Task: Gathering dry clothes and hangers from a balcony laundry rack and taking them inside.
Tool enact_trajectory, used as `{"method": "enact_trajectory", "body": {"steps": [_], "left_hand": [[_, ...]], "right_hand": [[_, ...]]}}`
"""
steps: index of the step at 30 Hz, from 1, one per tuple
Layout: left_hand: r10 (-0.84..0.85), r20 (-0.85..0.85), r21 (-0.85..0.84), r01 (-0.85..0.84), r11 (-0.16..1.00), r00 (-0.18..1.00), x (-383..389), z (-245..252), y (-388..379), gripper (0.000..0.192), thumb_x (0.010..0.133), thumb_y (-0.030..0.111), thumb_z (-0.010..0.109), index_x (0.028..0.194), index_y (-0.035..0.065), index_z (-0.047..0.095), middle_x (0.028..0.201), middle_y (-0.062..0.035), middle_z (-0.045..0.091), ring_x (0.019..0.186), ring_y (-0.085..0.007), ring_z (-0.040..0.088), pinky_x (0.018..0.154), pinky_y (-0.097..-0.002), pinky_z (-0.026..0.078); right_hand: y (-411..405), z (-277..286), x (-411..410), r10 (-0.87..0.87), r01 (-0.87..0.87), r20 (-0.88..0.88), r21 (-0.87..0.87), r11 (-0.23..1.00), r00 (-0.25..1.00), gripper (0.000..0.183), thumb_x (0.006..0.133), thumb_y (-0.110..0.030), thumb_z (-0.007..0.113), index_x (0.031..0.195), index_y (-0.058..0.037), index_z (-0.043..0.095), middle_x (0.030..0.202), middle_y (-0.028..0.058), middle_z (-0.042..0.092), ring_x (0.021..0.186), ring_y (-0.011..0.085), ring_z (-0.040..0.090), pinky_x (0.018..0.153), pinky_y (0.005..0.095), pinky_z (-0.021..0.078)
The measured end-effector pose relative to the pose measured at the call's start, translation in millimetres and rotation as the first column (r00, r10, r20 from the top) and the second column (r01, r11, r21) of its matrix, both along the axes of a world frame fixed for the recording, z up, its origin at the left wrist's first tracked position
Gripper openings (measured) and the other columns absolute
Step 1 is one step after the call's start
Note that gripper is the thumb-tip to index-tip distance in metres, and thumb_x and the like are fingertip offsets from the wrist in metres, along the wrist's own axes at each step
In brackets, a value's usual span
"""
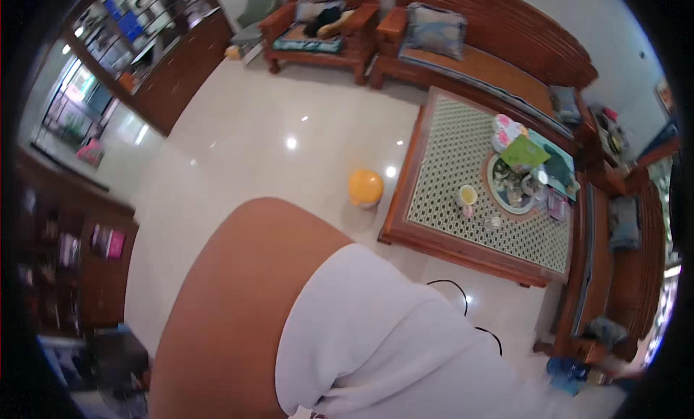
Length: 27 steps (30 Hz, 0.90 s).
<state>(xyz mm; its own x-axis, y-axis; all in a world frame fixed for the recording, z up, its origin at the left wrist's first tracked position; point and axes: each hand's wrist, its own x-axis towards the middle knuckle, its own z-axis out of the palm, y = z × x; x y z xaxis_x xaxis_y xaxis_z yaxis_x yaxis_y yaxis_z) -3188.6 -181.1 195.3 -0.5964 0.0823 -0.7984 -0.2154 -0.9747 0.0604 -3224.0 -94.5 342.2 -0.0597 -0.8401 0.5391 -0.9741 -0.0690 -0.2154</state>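
Neither of my hands is in view. A bare, bent arm [244, 305] and a white short sleeve [379, 321] fill the lower middle of the picture, very close to the camera. Beyond them a small round object with an orange top [366, 186] stands on the glossy tiled floor [244, 126]. To its right is a low wooden coffee table [442, 148] with a patterned top. On it are a cup of yellowish liquid [467, 195], a round tray [490, 183] with tea things, a green packet [525, 153] and a pink-and-white package [507, 131].
A carved wooden sofa [504, 61] and armchair [309, 42] stand behind the table. Another wooden sofa [602, 251] is at the right. A dark wooden cabinet [103, 283] lines the left. Black cable [461, 290] lies on the floor near the table. A doorway opens at upper left.
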Motion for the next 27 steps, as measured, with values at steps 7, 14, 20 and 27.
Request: {"method": "enact_trajectory", "body": {"steps": [7,14,20,27], "left_hand": [[-0.312,0.001,0.097,0.311,0.946,0.950,-198,-27,109,0.014,0.078,-0.004,0.049,0.071,0.0080,0.049,0.059,0.0029,0.044,0.042,-0.0067,0.032,0.040,-0.0233,0.027],[-0.674,-0.042,0.154,0.671,0.725,0.737,-298,-36,271,0.009,0.077,-0.002,0.049,0.074,0.0067,0.049,0.061,0.0019,0.045,0.043,-0.0073,0.032,0.041,-0.0235,0.028],[-0.819,-0.015,0.195,0.805,0.560,0.574,-334,-36,374,0.006,0.077,-0.001,0.049,0.077,0.0055,0.049,0.062,0.0010,0.046,0.044,-0.0078,0.032,0.041,-0.0237,0.029],[-0.902,-0.011,0.121,0.896,0.427,0.432,-455,-24,456,0.004,0.077,0.001,0.050,0.080,0.0042,0.050,0.064,-0.0001,0.047,0.044,-0.0085,0.033,0.042,-0.0239,0.030]], "right_hand": [[94,-59,-157,-0.283,0.274,0.039,0.152,0.950,0.958,0.026,0.080,-0.027,0.061,0.094,-0.0054,0.067,0.081,0.0166,0.067,0.069,0.0312,0.065,0.062,0.0433,0.0524],[226,-84,-225,-0.622,0.595,0.049,0.239,0.767,0.782,0.028,0.081,-0.028,0.061,0.095,-0.0035,0.067,0.082,0.0181,0.067,0.069,0.0313,0.065,0.062,0.0425,0.0525],[344,-101,-256,-0.830,0.790,0.058,0.276,0.548,0.555,0.030,0.083,-0.028,0.061,0.096,-0.0019,0.067,0.083,0.0193,0.067,0.068,0.0314,0.065,0.062,0.0418,0.0525],[462,-119,-297,-0.950,0.911,0.040,0.272,0.308,0.309,0.032,0.084,-0.029,0.061,0.097,-0.0001,0.067,0.083,0.0208,0.067,0.067,0.0315,0.064,0.062,0.0409,0.0526]]}}
